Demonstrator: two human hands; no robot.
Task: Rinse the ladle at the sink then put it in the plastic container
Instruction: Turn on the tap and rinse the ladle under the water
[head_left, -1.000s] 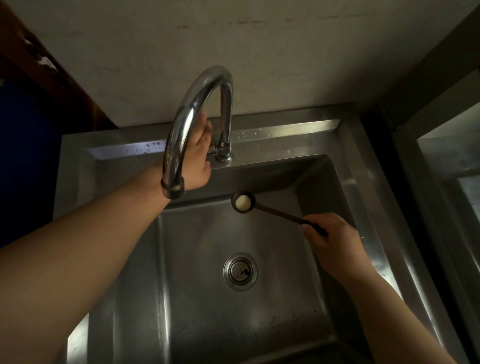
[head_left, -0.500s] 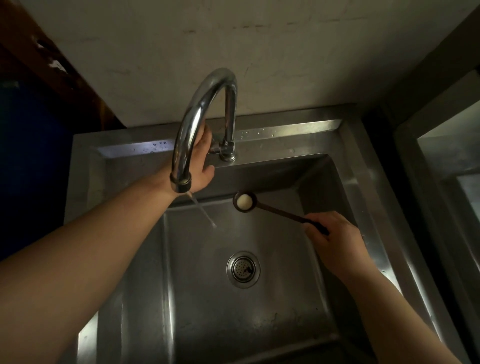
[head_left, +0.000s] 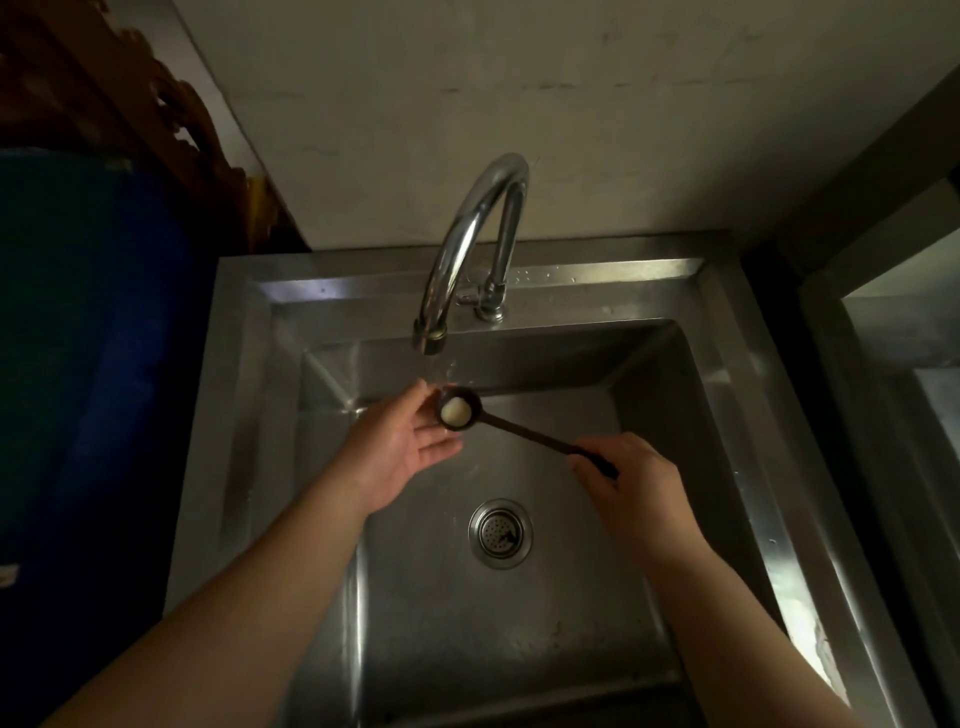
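A person rinses a small dark ladle (head_left: 519, 434) over a stainless steel sink (head_left: 737, 395), seen from above in dim light. The right hand (head_left: 631, 486), right of center in the frame, is clenched around the far end of the ladle's slim handle. The ladle slants up and to the left from that grip, its round bowl held just below the spout of the curved chrome faucet (head_left: 470, 244), which arches over the back rim of the sink at upper center. A thin stream of water (head_left: 435, 370) falls from the spout onto the bowl's edge. A pale, rounded patch shows inside the bowl; what it is cannot be told. The left hand (head_left: 397, 449), at the center of the frame, is spread with the palm up, its fingertips touching the left side and underside of the bowl rather than closing around it. The round drain strainer (head_left: 500, 534) sits in the basin floor below both hands. A dark blue surface (head_left: 88, 332) fills the left edge of the frame.
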